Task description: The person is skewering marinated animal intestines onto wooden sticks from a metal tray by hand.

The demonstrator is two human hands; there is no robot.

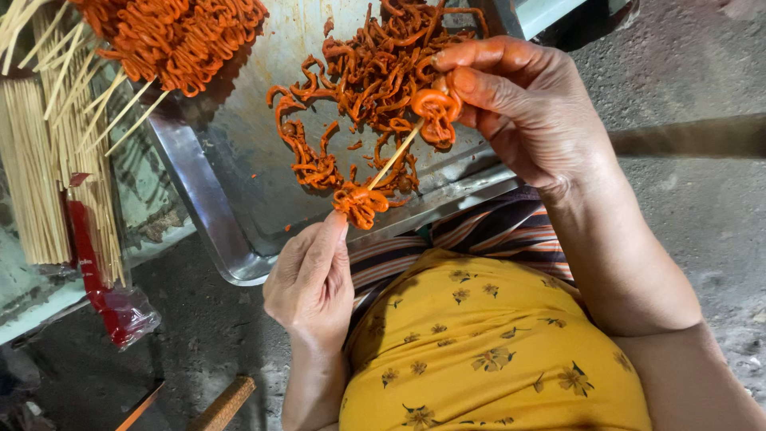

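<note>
Head view: both hands (311, 279) (519, 104) pinch a skewer (395, 156) of orange strips, seemingly meat, above the strip-filled steel tray (207, 199).

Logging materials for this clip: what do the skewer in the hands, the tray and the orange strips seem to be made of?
Skewer: pale, thin, matte stick, likely bamboo or wood. Tray: grey reflective sheet with a rolled rim, likely stainless steel or aluminium. Orange strips: soft, glossy curled pieces, apparently marinated food; which kind is unclear. The left hand and right hand each pinch a threaded piece.
</note>
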